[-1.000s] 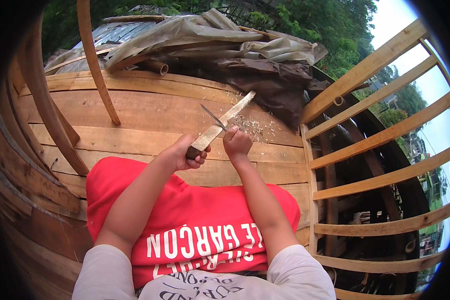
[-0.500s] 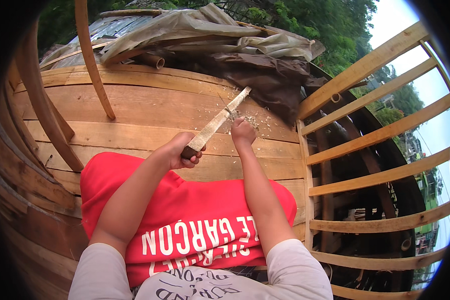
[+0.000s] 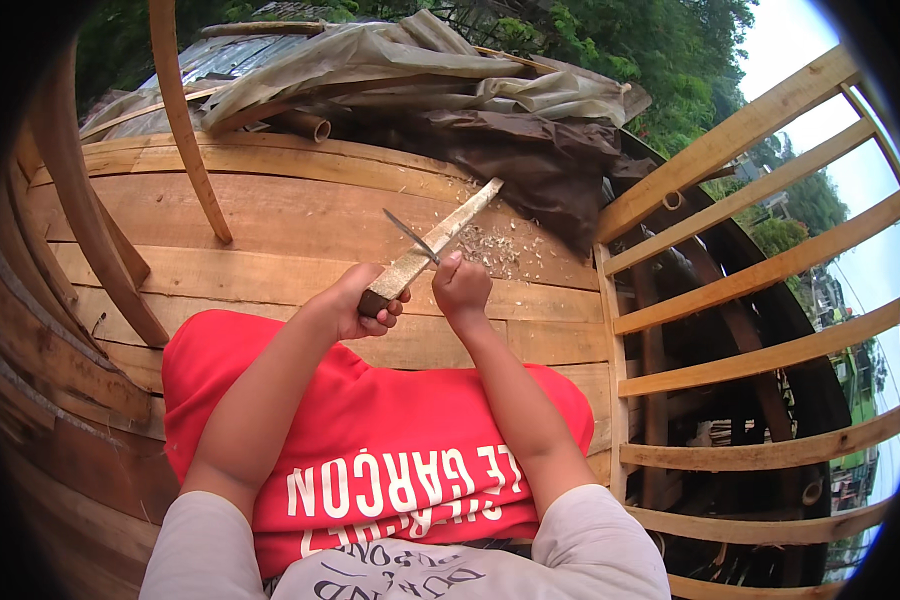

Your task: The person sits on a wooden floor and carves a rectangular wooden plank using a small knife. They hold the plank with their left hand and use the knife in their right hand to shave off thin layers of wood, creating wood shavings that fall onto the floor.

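My left hand is wrapped around the near end of a pale wooden stick, which slants away to the right with its far tip by the dark sheet. In my right hand is a knife; its handle is hidden in my closed fingers. The blade lies across the top of the stick, a little beyond my left hand, and points up to the left. Light wood shavings are scattered on the planks right of the stick.
I sit on a plank floor, with red cloth over my legs. Wooden rails run along the right. Curved wooden posts stand at the left. Crumpled tarpaulin and a dark sheet lie at the far edge.
My right hand and the knife have moved along the stick toward me and to the left, closer to my left hand. The left hand has stayed nearly still on the stick.
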The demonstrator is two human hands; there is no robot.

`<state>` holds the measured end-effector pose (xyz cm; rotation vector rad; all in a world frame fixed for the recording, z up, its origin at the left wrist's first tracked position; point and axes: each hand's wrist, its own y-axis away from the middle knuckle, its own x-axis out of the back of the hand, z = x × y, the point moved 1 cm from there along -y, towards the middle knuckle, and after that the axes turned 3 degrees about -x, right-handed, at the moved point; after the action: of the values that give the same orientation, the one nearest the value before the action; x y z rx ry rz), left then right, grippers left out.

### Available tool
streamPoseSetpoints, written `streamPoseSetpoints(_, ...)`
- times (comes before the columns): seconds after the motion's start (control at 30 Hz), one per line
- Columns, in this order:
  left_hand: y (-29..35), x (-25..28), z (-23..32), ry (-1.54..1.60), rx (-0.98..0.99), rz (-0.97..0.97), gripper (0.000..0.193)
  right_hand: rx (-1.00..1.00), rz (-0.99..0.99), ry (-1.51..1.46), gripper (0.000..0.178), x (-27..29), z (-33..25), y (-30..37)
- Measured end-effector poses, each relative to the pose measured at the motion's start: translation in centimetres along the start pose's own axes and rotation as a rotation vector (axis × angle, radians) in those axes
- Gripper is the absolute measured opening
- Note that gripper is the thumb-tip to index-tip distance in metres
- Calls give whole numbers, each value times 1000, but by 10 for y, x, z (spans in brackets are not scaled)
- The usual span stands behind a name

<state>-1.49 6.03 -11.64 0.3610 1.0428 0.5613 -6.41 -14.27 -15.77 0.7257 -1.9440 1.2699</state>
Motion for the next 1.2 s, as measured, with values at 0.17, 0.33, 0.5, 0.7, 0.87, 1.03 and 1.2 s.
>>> streamPoseSetpoints(0.17, -7, -40, -23, -60, 50, -53, 25, -11, 55, 127, 50, 7, 87, -21)
streamPoseSetpoints(0.33, 11, -17, -3, -104, -12, 74, 28, -3, -61, 55, 51, 15, 9, -3)
streamPoseSetpoints(0.5, 3, -38, -12, -157, -33, 37, 27, -158, -1, 196, 51, 12, 63, -22)
streamPoseSetpoints(0.7, 8, -8, -5, -117, -58, 54, 27, 288, -85, -172, 46, 25, 2, -5)
streamPoseSetpoints(0.87, -5, -30, -7, -52, 22, -57, 28, -41, 94, 97, 48, 3, 52, -21)
streamPoseSetpoints(1.03, 3, -17, -8, -106, 3, 7, 28, 43, -17, 35, 50, 6, 38, -16)
streamPoseSetpoints(1.2, -1, -26, -11, 22, 9, -35, 29, -148, 70, 188, 50, 1, 47, -24)
